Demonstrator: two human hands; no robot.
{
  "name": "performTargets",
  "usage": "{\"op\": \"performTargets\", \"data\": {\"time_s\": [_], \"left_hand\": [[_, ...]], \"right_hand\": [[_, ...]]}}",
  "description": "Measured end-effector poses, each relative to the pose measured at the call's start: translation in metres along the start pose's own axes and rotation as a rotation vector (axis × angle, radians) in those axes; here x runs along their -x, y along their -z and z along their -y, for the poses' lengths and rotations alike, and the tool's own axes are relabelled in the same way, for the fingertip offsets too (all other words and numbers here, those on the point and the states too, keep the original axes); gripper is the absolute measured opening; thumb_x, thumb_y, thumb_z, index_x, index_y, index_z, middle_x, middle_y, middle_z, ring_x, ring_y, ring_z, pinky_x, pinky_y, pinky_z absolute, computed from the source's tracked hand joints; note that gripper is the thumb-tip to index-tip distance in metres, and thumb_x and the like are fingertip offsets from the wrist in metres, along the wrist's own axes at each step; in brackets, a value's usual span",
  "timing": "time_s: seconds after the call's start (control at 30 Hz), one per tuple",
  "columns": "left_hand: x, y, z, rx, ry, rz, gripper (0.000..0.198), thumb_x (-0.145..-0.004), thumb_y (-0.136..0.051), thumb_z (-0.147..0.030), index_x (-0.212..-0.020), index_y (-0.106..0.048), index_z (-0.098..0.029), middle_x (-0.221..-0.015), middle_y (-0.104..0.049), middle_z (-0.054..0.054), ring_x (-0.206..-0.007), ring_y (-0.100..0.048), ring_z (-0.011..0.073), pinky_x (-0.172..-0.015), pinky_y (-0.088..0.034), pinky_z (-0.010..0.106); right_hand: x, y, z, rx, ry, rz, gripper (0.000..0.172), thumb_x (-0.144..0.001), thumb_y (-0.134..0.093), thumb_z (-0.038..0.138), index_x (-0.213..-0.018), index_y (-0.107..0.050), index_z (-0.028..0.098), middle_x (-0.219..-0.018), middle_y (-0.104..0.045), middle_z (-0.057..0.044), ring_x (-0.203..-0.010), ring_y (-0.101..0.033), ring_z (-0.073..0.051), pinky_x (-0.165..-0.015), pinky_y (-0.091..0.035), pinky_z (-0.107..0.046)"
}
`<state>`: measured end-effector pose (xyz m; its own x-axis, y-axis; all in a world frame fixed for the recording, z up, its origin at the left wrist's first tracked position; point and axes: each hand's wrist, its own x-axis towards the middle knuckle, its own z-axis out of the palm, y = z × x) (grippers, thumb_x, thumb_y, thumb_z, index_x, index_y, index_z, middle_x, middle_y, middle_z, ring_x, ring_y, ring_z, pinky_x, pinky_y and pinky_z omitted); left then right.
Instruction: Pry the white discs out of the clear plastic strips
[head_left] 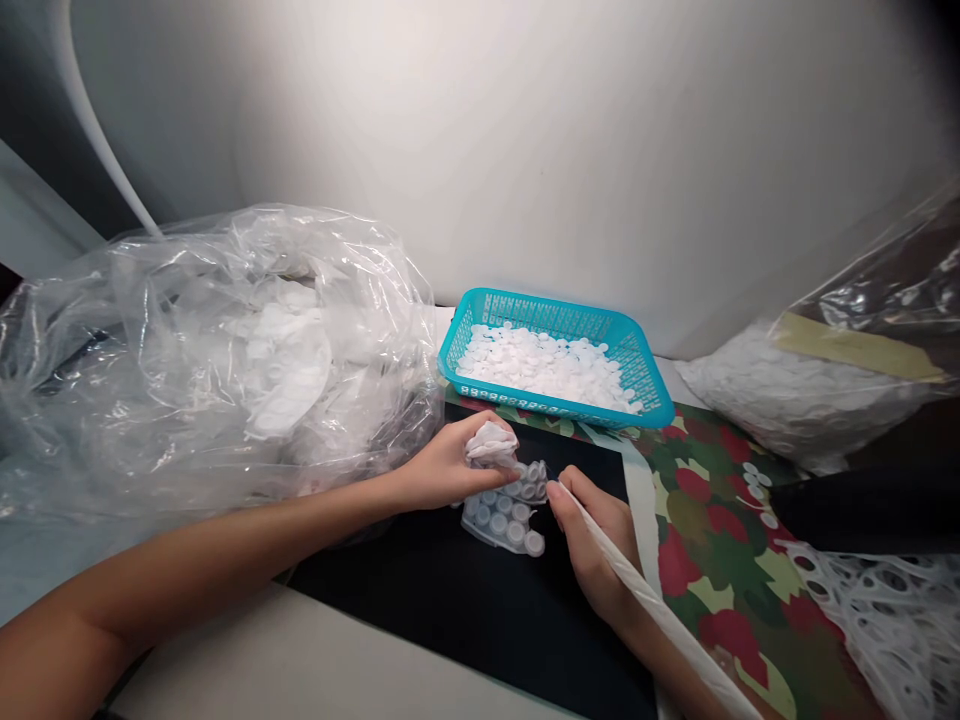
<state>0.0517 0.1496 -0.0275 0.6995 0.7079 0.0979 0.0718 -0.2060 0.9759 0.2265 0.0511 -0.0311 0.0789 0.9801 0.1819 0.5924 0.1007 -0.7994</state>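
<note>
My left hand (444, 462) is closed around a crumpled white bundle (491, 443), its thumb over the top. Just beneath its fingers are translucent moulded sheets with round cap-like discs (501, 518); the upper piece is close to the fingertips, and whether they grip it I cannot tell. My right hand (596, 525) is pinched shut beside the right end of these discs. What sits between its fingertips is too small to make out. A long white strip (652, 603) runs from those fingertips along the hand and forearm. Both hands are above a black mat (450, 600).
Behind the hands stands a turquoise basket (649, 400) holding many small white discs. A large clear plastic bag (360, 250) with white pieces bulges at left. At right are another filled bag (757, 390), loose discs (756, 480) on camouflage cloth (690, 530), and perforated white scraps (885, 610).
</note>
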Motion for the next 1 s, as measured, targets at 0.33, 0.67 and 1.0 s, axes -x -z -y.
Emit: {"op": "performTargets", "data": {"time_s": [0.33,0.67,1.0], "left_hand": [[0.0004,-0.0012,-0.0008,-0.007,-0.018,-0.026,0.023,-0.079,-0.065,-0.028,-0.092,-0.050,-0.016,-0.083,-0.054,0.000,-0.074,-0.051,0.0120,-0.067,-0.043,0.023],[0.0014,-0.0020,-0.0027,-0.083,-0.044,-0.023,0.019,-0.080,-0.062,-0.025,-0.092,-0.051,-0.016,-0.084,-0.056,0.000,-0.074,-0.053,0.0123,-0.066,-0.044,0.022],[0.0059,-0.0027,-0.0068,-0.259,-0.187,0.055,0.016,-0.079,-0.059,-0.020,-0.093,-0.052,-0.016,-0.081,-0.061,0.001,-0.069,-0.057,0.0118,-0.062,-0.043,0.020]], "right_hand": [[-0.0025,-0.0015,-0.0057,0.108,0.059,0.164,0.033,-0.095,-0.036,0.031,-0.064,-0.029,0.022,-0.058,-0.035,0.005,-0.052,-0.038,-0.012,-0.051,-0.027,-0.025],[-0.0034,-0.0005,-0.0017,0.203,0.099,0.191,0.031,-0.096,-0.031,0.028,-0.066,-0.030,0.023,-0.060,-0.040,0.003,-0.053,-0.045,-0.013,-0.052,-0.028,-0.026],[-0.0033,-0.0030,-0.0046,0.276,0.153,0.229,0.023,-0.095,-0.032,0.026,-0.072,-0.037,0.023,-0.064,-0.047,0.003,-0.053,-0.050,-0.015,-0.052,-0.024,-0.027]]}}
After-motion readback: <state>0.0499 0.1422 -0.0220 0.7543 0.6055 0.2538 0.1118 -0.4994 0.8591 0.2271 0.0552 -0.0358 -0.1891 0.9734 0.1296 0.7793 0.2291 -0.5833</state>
